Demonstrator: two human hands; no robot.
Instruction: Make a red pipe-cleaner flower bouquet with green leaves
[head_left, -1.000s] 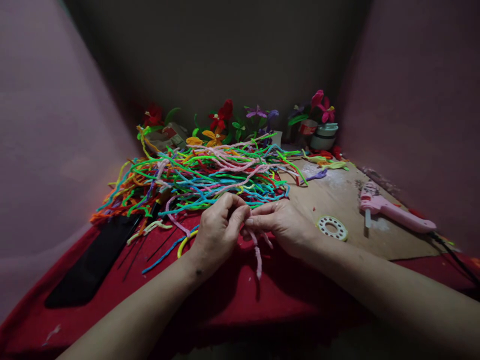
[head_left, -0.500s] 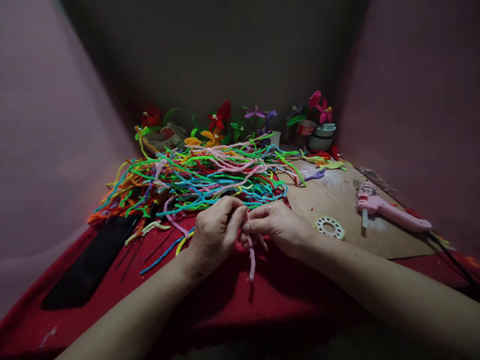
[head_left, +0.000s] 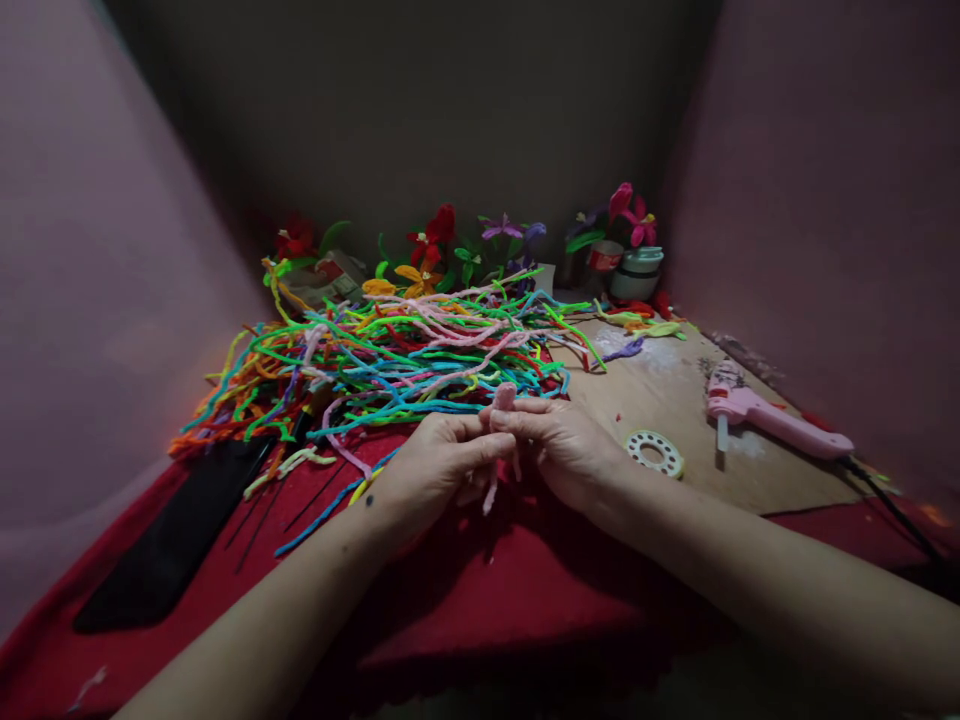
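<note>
pale pink fuzzy chenille stem (head_left: pixel 503 397) pinched between left hand (head_left: pixel 442 455) and right hand (head_left: pixel 570 450)

the fingers of both hands are closed on the pink stem, thumbs and forefingers meeting at one spot. its rounded top stands up just above the fingertips, and two thin pale pink ends hang below them over the worktop, which is covered by a deep red cloth (head_left: pixel 480 620). the hands hide the middle, so whether the ends and the top are one piece cannot be told.

just beyond the fingers lies a wide, tangled heap of multicoloured fuzzy stems (head_left: pixel 435 350), in green, turquoise, pink, orange and red. beside the left wrist are a bright blue fuzzy stem (head_left: pixel 315 530) and several thin dark straight rods (head_left: pixel 259 530); farther left, a flat black oblong slab (head_left: pixel 172 545) lies at a slant, its far end near the heap.

near the right forearm, a flat white ring pierced with round holes (head_left: pixel 655 454) rests on a flat brown board (head_left: pixel 757 485). a pink plastic glue gun (head_left: pixel 780 420) lies farther right on that board, a black cord (head_left: pixel 892 505) trailing from its handle.

behind the heap stand fuzzy flowers in red, orange and purple (head_left: pixel 424 250), with a pale green lidded jar (head_left: pixel 637 272) to their right.
</note>
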